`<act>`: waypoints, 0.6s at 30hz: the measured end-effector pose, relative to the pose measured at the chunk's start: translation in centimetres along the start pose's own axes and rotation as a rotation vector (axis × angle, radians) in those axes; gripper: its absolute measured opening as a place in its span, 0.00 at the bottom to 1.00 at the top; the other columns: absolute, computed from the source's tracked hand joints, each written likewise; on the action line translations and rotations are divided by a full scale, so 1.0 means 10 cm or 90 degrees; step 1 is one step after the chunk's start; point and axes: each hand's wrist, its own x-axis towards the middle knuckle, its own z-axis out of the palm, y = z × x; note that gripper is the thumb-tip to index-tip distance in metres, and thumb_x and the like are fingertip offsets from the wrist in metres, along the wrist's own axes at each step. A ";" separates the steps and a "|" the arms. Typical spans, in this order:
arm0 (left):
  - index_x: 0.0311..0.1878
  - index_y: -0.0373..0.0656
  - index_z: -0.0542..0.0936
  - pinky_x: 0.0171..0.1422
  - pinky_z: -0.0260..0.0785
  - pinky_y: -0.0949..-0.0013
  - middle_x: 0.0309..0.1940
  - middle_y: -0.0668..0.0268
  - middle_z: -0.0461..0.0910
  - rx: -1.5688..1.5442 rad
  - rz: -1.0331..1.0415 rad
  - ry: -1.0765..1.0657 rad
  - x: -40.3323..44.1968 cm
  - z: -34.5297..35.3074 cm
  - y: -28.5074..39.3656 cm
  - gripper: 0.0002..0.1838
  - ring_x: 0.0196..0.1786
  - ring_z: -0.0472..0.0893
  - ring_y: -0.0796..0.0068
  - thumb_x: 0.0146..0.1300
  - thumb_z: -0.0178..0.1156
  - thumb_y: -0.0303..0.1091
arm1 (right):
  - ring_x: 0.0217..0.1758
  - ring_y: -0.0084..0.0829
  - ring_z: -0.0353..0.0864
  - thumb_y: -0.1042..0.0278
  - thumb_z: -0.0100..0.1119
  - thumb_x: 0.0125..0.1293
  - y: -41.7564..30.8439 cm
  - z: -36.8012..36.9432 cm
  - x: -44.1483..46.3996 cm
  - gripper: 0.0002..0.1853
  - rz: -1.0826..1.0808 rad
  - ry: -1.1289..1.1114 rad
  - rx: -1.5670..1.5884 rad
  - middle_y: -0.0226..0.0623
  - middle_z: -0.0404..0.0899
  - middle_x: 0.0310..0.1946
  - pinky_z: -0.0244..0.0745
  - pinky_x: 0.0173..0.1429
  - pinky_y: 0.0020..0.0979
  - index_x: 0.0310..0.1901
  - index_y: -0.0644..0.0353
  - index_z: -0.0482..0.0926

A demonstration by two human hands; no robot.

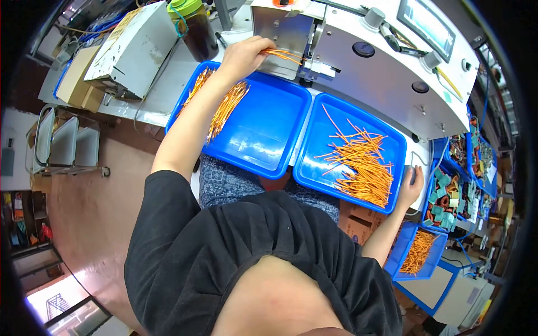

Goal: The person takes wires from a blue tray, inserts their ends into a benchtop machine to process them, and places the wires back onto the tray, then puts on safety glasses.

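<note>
My left hand [245,57] is closed on a few thin orange wires [284,55]. Their far ends reach the small work head [319,68] on the front of a white and grey machine [386,73]. Under my left forearm, a blue tray [263,126] holds orange wires with shiny ends [228,111] in bundles at its left side. Just outside the right edge of a second blue tray [314,162], my right hand [412,189] has its fingers curled about a small dark thing, too unclear to name. A loose heap of orange wires [364,168] lies in that second tray.
A bottle with a green lid [195,33] stands behind the left tray, near a white metal box [134,50]. At the right are bins of green and copper parts [445,199] and a blue bin [399,262] of orange wires. A wheeled rack [70,143] stands at the left.
</note>
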 end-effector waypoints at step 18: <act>0.43 0.50 0.81 0.42 0.74 0.62 0.38 0.67 0.81 0.006 -0.019 -0.008 0.00 0.09 0.10 0.09 0.40 0.81 0.60 0.59 0.60 0.30 | 0.59 0.43 0.75 0.63 0.59 0.66 0.04 -0.01 0.02 0.16 -0.018 -0.033 -0.005 0.47 0.77 0.55 0.67 0.64 0.37 0.50 0.64 0.81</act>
